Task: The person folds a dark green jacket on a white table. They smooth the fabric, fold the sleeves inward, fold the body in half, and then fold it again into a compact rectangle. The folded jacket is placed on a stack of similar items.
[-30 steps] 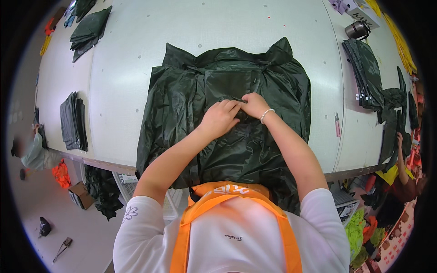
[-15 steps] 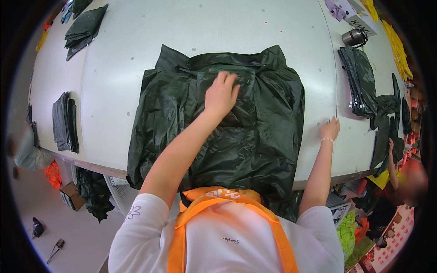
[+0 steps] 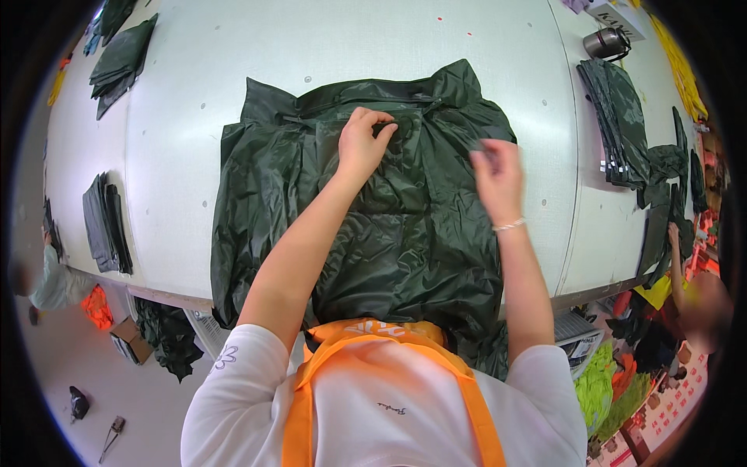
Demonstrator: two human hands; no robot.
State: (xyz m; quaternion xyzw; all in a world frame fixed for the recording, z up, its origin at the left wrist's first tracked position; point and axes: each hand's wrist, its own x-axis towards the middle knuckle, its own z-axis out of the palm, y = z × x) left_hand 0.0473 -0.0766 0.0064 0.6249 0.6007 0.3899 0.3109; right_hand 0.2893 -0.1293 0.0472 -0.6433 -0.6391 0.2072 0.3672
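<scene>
A dark green, shiny garment (image 3: 373,249) like a rain jacket lies spread on the table before me, its collar-like upper edge pointing away and its lower end hanging over the near edge. My left hand (image 3: 362,146) is at a flat panel near the top of the garment. Its thumb and forefinger are brought together in a pinch; whatever is between them is hidden. Over the garment's right side is my right hand (image 3: 499,180), wearing a light bracelet. Motion smears its fingertips, so I cannot make out whether they hold anything.
The pale tabletop (image 3: 257,39) bears folded dark green stacks at left (image 3: 107,224) and right (image 3: 615,121). A metal flask (image 3: 607,43) stands by a box (image 3: 616,19) at the far right. Other people are at both sides. A cardboard box (image 3: 131,340) is on the floor.
My right hand has come from the table at the right to above the garment's right side. My left hand has stayed at the upper panel, its thumb and forefinger now pinched.
</scene>
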